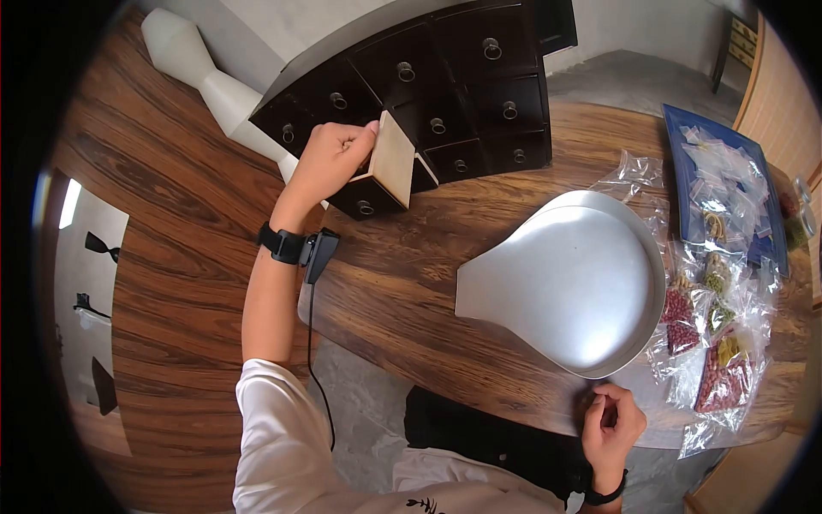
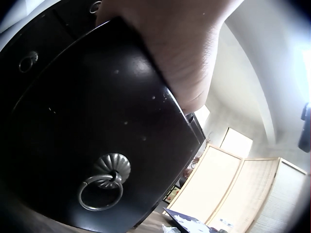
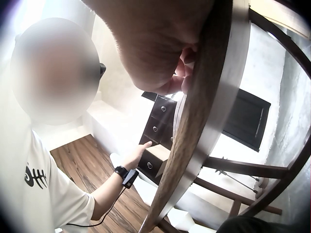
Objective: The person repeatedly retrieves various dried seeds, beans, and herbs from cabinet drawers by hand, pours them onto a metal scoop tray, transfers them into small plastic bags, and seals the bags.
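A small drawer (image 1: pixel 394 171) with a black front and pale wooden side stands pulled out from the bottom row of a dark cabinet (image 1: pixel 419 98). My left hand (image 1: pixel 332 158) reaches over it from the left, thumb near the top of its pale side. The other fingers go down into the drawer, hidden, and I cannot tell what they hold. In the left wrist view the drawer's black front carries a metal ring pull (image 2: pixel 102 192), untouched by the hand. My right hand (image 1: pixel 614 420) rests loosely curled at the table's front edge, near a silver scoop-shaped tray (image 1: pixel 574 274).
To the right lie clear bags of red beans (image 1: pixel 723 377) and other dried goods. Behind them sits a blue tray (image 1: pixel 676 171) with many small packets. Glass jars (image 1: pixel 801 214) stand at the far right. A white faceted column (image 1: pixel 227 103) is left of the cabinet.
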### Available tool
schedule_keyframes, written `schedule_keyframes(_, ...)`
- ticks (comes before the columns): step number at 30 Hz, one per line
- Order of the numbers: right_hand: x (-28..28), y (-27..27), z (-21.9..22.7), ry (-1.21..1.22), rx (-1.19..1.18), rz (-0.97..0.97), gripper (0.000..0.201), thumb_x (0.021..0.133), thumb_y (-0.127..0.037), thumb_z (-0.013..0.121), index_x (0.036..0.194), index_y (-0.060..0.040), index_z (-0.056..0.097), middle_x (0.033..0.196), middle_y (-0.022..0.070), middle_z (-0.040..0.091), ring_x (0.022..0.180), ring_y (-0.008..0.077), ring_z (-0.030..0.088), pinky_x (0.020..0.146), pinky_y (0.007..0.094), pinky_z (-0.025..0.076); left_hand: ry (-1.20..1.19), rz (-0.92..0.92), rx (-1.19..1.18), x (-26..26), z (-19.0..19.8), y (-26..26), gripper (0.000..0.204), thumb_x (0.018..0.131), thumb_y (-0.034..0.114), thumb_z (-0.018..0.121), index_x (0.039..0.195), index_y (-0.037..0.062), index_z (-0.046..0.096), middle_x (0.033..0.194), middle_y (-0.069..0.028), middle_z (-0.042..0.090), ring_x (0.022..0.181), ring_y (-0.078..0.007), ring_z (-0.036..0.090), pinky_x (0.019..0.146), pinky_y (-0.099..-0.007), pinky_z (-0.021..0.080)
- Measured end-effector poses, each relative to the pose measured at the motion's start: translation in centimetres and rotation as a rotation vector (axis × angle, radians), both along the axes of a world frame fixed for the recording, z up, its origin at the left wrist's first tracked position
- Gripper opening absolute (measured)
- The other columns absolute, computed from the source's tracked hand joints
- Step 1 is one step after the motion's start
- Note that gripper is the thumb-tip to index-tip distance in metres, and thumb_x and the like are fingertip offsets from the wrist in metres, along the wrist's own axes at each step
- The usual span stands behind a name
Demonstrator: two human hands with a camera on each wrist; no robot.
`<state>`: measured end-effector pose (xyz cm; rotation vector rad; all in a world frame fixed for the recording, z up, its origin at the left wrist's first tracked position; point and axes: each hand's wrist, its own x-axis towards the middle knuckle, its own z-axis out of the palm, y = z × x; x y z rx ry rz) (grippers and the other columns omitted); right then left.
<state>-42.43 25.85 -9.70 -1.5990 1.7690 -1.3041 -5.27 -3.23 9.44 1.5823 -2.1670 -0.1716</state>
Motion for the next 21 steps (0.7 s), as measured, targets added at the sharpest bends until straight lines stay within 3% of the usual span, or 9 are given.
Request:
schedule_keyframes(5, 0.1, -0.1, 0.1, -0.002, -0.016, -0.011, 0.006, 0.085, -0.002, 0.065, 0.090, -0.0013, 0.066, 0.058, 0.0031, 0.058, 0.042, 0.0128, 0.046, 0.044, 0.0278, 0.035, 0.099, -0.013, -0.102, 0.5, -0.3, -0.9, 0.056, 0.104, 0.033, 0.055, 0.062, -0.0040, 0.051, 0.050, -0.0017, 0.040, 0.052, -0.0097, 0.034, 0.052, -0.0308, 0.033)
schedule_keyframes(9, 0.1, 0.0, 0.1, 0.001, -0.013, -0.009, 0.006, 0.084, -0.002, 0.065, 0.090, -0.0014, 0.066, 0.058, 0.0032, 0.058, 0.042, 0.0130, 0.046, 0.044, 0.0280, 0.035, 0.408, -0.038, -0.014, 0.8, 0.0, -1.4, 0.059, 0.106, 0.033, 0.052, 0.056, 0.0030, 0.049, 0.050, 0.0004, 0.044, 0.049, -0.0083, 0.038, 0.050, -0.0279, 0.032)
schedule_keyframes(10, 0.1, 0.0, 0.1, 0.000, -0.010, -0.009, 0.006, 0.084, -0.002, 0.065, 0.090, -0.0015, 0.066, 0.058, 0.0033, 0.057, 0.042, 0.0131, 0.046, 0.044, 0.0281, 0.035, 0.551, -0.078, 0.032, 0.4, 0.3, -1.2, 0.060, 0.107, 0.034, 0.051, 0.055, 0.0055, 0.048, 0.051, 0.0008, 0.045, 0.048, -0.0081, 0.039, 0.049, -0.0265, 0.031)
schedule_keyframes(15, 0.1, -0.1, 0.1, 0.008, -0.012, -0.004, 0.006, 0.084, -0.002, 0.065, 0.090, -0.0018, 0.066, 0.058, 0.0032, 0.057, 0.042, 0.0133, 0.046, 0.045, 0.0285, 0.035, 0.804, -0.080, 0.173, -3.0, 2.7, 1.0, 0.058, 0.107, 0.035, 0.053, 0.055, 0.0085, 0.047, 0.050, 0.0012, 0.044, 0.045, -0.0064, 0.038, 0.043, -0.0234, 0.028)
schedule_keyframes(18, 0.1, -0.1, 0.2, 0.027, -0.012, -0.012, 0.006, 0.084, -0.002, 0.065, 0.090, -0.0027, 0.066, 0.058, 0.0027, 0.057, 0.042, 0.0135, 0.046, 0.045, 0.0285, 0.036, 0.760, -0.108, 0.240, -6.8, 1.7, 3.8, 0.058, 0.107, 0.035, 0.054, 0.055, 0.0088, 0.050, 0.049, 0.0018, 0.045, 0.044, -0.0055, 0.038, 0.043, -0.0229, 0.028)
schedule_keyframes(20, 0.1, -0.1, 0.2, 0.051, 0.000, -0.025, 0.006, 0.084, -0.002, 0.065, 0.090, -0.0033, 0.066, 0.058, 0.0025, 0.057, 0.043, 0.0136, 0.047, 0.046, 0.0285, 0.036, 0.727, -0.321, 0.341, -10.3, -0.7, 5.3, 0.058, 0.106, 0.036, 0.054, 0.055, 0.0083, 0.052, 0.049, 0.0015, 0.046, 0.044, -0.0047, 0.039, 0.042, -0.0231, 0.029)
schedule_keyframes(21, 0.2, -0.1, 0.1, 0.029, -0.003, -0.024, 0.006, 0.085, -0.003, 0.066, 0.091, -0.0038, 0.067, 0.058, 0.0025, 0.057, 0.043, 0.0137, 0.047, 0.046, 0.0284, 0.037, 0.647, -0.503, 0.262, -11.9, -3.2, 5.3, 0.058, 0.107, 0.035, 0.054, 0.055, 0.0081, 0.052, 0.049, 0.0014, 0.047, 0.044, -0.0049, 0.040, 0.042, -0.0238, 0.030)
